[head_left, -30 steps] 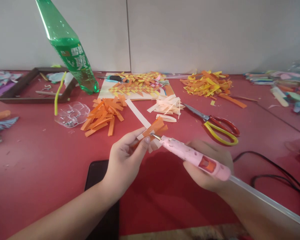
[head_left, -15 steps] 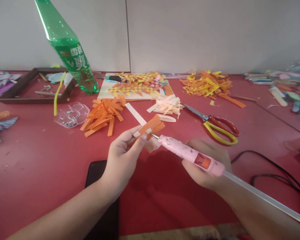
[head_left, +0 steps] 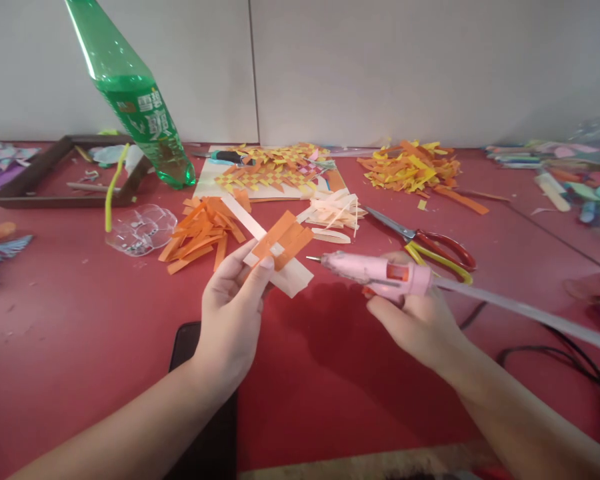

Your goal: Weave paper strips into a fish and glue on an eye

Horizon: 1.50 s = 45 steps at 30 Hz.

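Observation:
Between thumb and fingers, my left hand pinches a small woven piece of orange and pale paper strips. One long pale strip sticks out of it toward the upper left. My right hand is wrapped round the handle of a pink hot glue gun, with a clear glue stick reaching out of its back. The gun's metal nozzle points left, a short gap away from the paper. Behind my left hand lies a pile of orange strips, and a pile of pale strips is farther right.
Scissors with red and yellow handles lie behind the glue gun. A green bottle stands by a dark frame. At the back are a woven paper sheet and yellow-orange strips. A black phone-like slab lies under my left arm.
The glue gun's nozzle has drawn back from the woven paper and the gun has turned more level. My left hand has shifted slightly left with the paper.

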Each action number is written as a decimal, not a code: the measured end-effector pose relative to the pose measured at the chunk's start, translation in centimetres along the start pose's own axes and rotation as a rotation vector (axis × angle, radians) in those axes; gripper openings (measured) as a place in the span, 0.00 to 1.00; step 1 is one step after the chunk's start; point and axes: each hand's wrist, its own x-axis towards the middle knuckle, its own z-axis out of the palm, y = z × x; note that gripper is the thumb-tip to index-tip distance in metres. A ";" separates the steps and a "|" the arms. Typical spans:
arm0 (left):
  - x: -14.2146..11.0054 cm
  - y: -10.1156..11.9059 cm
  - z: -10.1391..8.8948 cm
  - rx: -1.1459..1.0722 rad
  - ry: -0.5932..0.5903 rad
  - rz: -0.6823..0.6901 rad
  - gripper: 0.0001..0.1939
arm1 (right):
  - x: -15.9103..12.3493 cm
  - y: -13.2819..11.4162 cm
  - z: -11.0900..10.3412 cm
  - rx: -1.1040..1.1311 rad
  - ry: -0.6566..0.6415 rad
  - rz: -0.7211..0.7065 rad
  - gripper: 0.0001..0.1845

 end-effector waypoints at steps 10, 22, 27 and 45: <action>-0.2 -0.1 -0.1 -0.066 -0.046 -0.006 0.10 | 0.7 0.1 -0.1 -0.055 -0.050 0.102 0.17; -1.3 -0.2 -0.2 0.049 -0.301 -0.108 0.09 | 0.3 0.2 -0.1 -0.368 0.109 -0.194 0.11; -1.6 -0.1 -0.3 0.381 -0.598 -0.341 0.12 | -0.4 -0.8 -0.8 0.199 0.018 -0.259 0.11; -0.8 0.5 0.2 0.337 -0.546 -0.507 0.08 | -1.0 -1.7 -0.7 0.090 0.021 -0.846 0.15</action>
